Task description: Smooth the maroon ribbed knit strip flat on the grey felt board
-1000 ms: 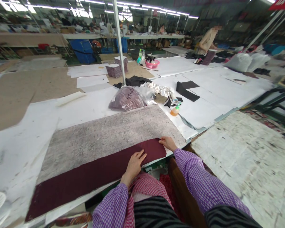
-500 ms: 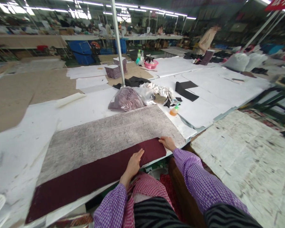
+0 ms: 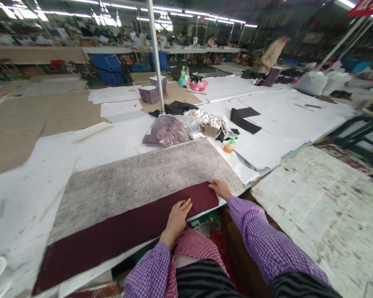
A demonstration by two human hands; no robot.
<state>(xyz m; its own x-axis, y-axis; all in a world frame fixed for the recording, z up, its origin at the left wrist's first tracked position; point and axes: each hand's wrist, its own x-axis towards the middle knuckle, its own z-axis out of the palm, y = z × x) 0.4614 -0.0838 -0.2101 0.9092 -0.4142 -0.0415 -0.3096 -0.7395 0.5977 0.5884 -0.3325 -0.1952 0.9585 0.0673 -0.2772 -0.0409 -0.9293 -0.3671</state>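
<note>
A long strip of dark maroon fabric (image 3: 112, 238) lies along the table's near edge, partly over a grey, marked board (image 3: 136, 176). My left hand (image 3: 178, 217) rests flat on the fabric, right of its middle, with the fingers stretched out. At the strip's far right corner, my right hand (image 3: 220, 189) pinches the fabric edge between thumb and fingers. The cloth looks smooth and flat, with faint creases between my two hands.
Behind the board sit a plastic bag of maroon cloth (image 3: 166, 130) beside a metal pole (image 3: 156, 58), and a small orange bottle (image 3: 229, 146). Black fabric pieces (image 3: 245, 120) lie farther right. A stained pale board (image 3: 323, 211) is at my right. A person (image 3: 272, 54) stands farther back.
My left hand has shifted slightly right on the fabric, and its fingers lie flatter. My right hand stays at the corner. The view has moved very slightly.
</note>
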